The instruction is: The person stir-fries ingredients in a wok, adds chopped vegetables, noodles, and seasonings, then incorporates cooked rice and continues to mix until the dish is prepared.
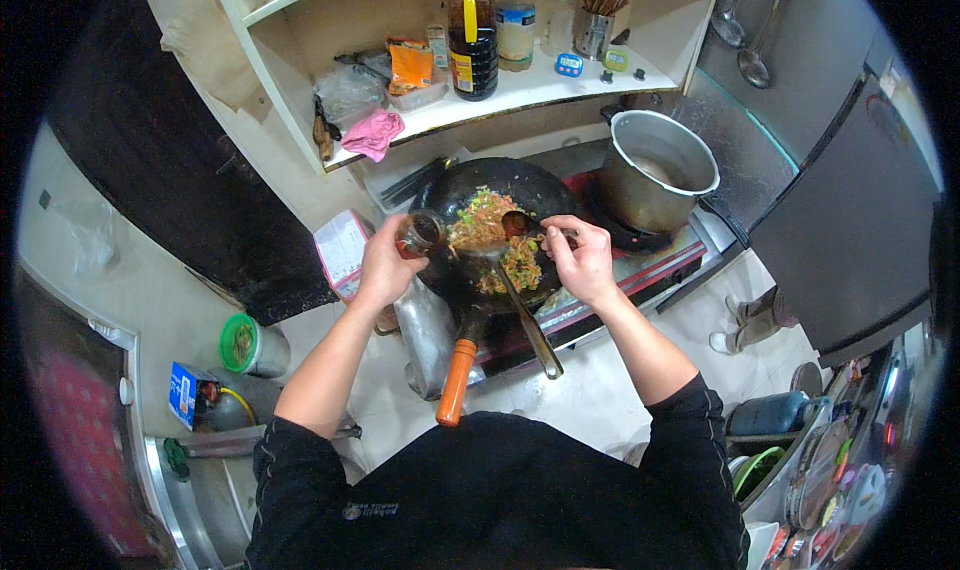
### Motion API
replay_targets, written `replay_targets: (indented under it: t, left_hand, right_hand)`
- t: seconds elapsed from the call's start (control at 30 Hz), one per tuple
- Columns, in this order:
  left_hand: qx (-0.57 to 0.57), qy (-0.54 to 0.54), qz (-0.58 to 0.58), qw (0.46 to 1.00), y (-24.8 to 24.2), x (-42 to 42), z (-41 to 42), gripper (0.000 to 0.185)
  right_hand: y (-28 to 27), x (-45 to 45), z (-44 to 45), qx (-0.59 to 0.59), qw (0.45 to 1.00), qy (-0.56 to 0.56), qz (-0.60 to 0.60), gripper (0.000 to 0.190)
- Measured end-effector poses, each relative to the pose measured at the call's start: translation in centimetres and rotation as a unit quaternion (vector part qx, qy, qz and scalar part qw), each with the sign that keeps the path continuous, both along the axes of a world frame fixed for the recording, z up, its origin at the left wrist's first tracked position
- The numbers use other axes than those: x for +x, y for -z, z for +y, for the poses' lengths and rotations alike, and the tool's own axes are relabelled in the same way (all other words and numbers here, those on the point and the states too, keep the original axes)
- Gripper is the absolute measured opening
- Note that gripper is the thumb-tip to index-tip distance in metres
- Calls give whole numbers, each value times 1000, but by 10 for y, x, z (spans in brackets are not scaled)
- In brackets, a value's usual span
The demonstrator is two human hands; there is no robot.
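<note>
My left hand (pixel 386 262) grips a glass jar (pixel 420 234) above the wok's left rim. The jar is tilted, with its mouth facing the wok, and some dark red content shows inside. In my right hand (pixel 581 258) is a spoon (pixel 517 223) whose dark reddish bowl hangs over the food; whether it touches is unclear. Chopped food (pixel 487 221) in orange, green and pale bits lies in the black wok (pixel 529 176). A metal turner (pixel 529 322) leans in the wok, handle towards me. The wok's orange wooden handle (pixel 456 382) also points my way.
Right of the wok, a deep metal pot (pixel 660 165) stands on the stove. Behind, a white shelf (pixel 517 86) holds bottles, a pink cloth (pixel 373 134) and timers. A green-rimmed bucket (pixel 255 345) stands at left. Another person's legs (pixel 754 322) appear at right by a dark cabinet (pixel 847 202).
</note>
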State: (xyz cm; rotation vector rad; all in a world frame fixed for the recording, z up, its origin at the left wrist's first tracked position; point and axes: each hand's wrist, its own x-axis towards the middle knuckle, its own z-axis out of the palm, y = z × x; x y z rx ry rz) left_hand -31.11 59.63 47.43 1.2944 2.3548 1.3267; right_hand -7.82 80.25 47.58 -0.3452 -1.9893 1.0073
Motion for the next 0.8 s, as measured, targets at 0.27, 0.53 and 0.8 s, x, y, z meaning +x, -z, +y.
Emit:
replay_targets:
  t: [0.27, 0.53, 0.8]
  left_hand:
    - [65, 4, -52, 997, -15, 25, -3, 64]
    - [77, 238, -201, 947, -35, 104, 35, 68]
    - [5, 564, -328, 758, -34, 239, 9, 81]
  right_hand:
    - [-31, 6, 6, -244, 962, -10, 120, 17]
    - [-78, 57, -76, 37, 993, 54, 97, 17]
    - [-68, 215, -226, 75, 960, 269, 19, 97]
